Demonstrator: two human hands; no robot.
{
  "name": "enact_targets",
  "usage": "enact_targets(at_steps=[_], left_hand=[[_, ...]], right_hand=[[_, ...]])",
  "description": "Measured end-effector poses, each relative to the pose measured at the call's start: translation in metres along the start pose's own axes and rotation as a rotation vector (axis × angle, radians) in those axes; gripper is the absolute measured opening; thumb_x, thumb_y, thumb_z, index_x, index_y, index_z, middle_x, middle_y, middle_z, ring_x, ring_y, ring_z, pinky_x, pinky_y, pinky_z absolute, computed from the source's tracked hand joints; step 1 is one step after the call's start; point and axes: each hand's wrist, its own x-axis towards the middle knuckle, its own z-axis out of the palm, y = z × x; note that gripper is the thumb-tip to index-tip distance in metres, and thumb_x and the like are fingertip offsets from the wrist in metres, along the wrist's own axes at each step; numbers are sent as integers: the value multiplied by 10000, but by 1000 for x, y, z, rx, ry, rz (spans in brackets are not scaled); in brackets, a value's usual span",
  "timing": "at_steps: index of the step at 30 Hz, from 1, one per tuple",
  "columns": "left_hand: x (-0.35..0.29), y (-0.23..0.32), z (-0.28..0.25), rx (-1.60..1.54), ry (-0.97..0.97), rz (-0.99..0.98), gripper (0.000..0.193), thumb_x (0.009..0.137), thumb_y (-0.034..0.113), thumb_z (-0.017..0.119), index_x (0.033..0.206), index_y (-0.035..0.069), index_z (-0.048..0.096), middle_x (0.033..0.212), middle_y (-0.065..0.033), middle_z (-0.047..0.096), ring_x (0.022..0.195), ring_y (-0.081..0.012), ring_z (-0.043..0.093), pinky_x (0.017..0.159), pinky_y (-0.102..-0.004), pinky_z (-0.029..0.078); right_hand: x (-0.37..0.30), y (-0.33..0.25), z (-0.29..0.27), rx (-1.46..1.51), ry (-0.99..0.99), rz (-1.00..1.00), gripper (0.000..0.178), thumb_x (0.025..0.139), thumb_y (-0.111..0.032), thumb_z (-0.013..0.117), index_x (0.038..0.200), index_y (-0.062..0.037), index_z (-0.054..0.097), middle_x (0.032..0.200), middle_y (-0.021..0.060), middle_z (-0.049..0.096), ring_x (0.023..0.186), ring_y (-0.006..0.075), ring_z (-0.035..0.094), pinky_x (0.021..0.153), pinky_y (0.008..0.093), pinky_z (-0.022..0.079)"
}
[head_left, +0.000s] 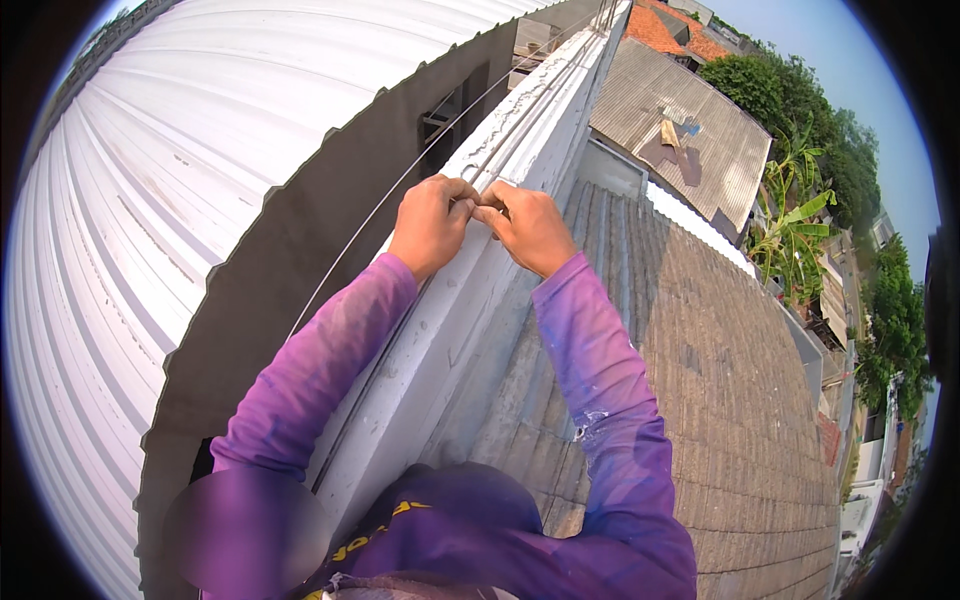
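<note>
Above the white-painted parapet wall (405, 400), both hands meet with their fingertips touching. My left hand (434, 226) is closed in a pinch, thumb against the curled index finger. The fingers of my right hand (530, 226) are bent and pinched too, right against the left thumb. Thin dark cables or rods (532, 112) run along the wall's top and reach my fingers. Whatever small piece lies between the fingertips is hidden. Left of my left hand, a thin light cable (375, 213) stretches loosely past the wall's side.
A white corrugated metal roof (190, 130) fills the left, its wavy edge above a grey wall (285, 260) and a dark gap. On the right, a weathered corrugated roof (720, 400) slopes away below the parapet. Farther off are another roof (690, 110), trees (800, 95) and banana plants (800, 215).
</note>
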Motion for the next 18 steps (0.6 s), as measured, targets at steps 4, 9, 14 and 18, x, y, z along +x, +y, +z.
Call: enact_targets(at_steps=[4,9,14,18], left_hand=[[8,0,-7,34,-72,44,147,898,58,672,978,-12,774,927,-178,715,899,-337,710,806,-411,540],[11,-6,-8,87,-80,85,143,887,38,669,969,0,780,931,-183,711,884,-359,707,794,-434,541],[6,-1,-7,43,-62,32,143,879,23,667,959,20,786,963,-200,727,903,-387,709,824,-454,559],[6,0,-7,-20,-67,-6,146,882,29,664,964,22,785,937,-195,736,889,-377,717,816,-445,563]], right_hand=[[-3,5,7,202,16,139,199,1014,-195,708,949,-8,688,748,79,693,607,145,646,583,322,512],[1,4,12,322,9,241,189,1024,-188,698,946,-16,695,755,22,682,616,75,580,564,273,472],[6,13,8,473,-67,303,186,1021,-168,692,936,-3,692,764,18,682,637,46,559,559,249,450],[9,10,2,350,-118,339,181,975,-182,703,958,-2,695,793,89,710,694,195,652,662,349,508]])
